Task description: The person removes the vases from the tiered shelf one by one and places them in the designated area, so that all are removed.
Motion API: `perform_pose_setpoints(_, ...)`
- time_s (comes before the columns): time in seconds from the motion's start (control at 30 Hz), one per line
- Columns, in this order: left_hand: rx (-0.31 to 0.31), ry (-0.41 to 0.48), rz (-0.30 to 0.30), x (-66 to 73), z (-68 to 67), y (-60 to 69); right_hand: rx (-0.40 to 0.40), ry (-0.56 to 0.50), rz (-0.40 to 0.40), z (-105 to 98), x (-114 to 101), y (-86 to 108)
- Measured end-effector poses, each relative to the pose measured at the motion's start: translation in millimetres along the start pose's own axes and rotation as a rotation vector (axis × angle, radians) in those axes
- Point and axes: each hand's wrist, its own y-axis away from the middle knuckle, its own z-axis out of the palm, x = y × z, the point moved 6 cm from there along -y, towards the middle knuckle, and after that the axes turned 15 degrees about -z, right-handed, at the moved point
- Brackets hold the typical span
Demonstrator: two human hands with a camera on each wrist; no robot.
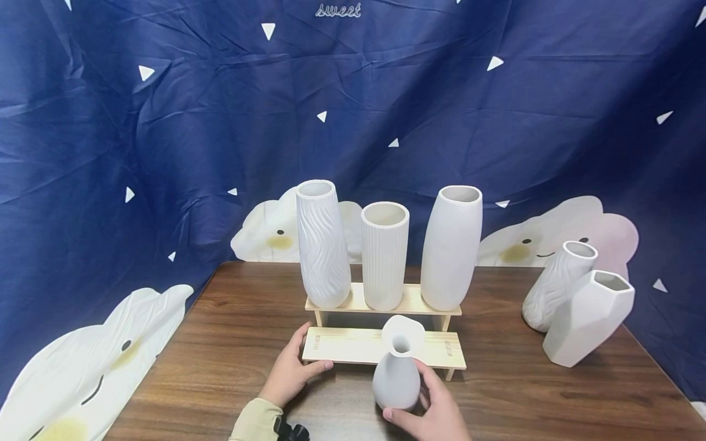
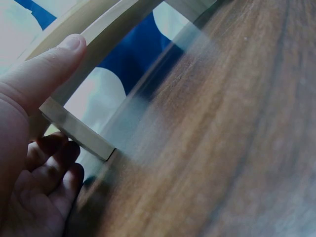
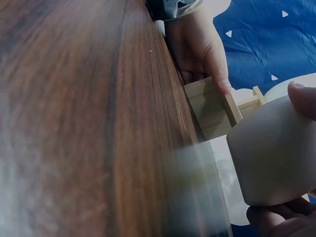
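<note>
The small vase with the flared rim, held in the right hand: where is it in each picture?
Head: the small vase is low, just right of centre, in the right hand.
Left wrist: not visible.
Right wrist: its body is at the right edge, cut off by the frame.
Shared landmark: the pale wooden stand, with the left hand at one end.
</note>
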Motion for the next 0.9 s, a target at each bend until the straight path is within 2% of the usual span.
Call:
perform_pose_setpoints(0.2, -0.017, -0.032, 0.015, 0.3, 0.8, -0.3, 0.014, 0.009, 0.008, -4, 2, 1.5)
perform_pose_setpoints(0.43, -0.039, -0.030, -0.005, 0.3, 1.2, -0.1, 0.020, 0.025, 0.039, -8, 3, 3.0)
perform_pose_setpoints(0.73, -0.037, -0.027, 0.010, 1.3, 0.3, 0.1, 0.035, 0.050, -0.004, -13, 3, 7.1)
perform_pose_setpoints(0.9, -0.029, -0.027, 0.008, 1.4, 0.5, -0.3, 0.030, 0.054, 0.043, -17, 6, 8.9)
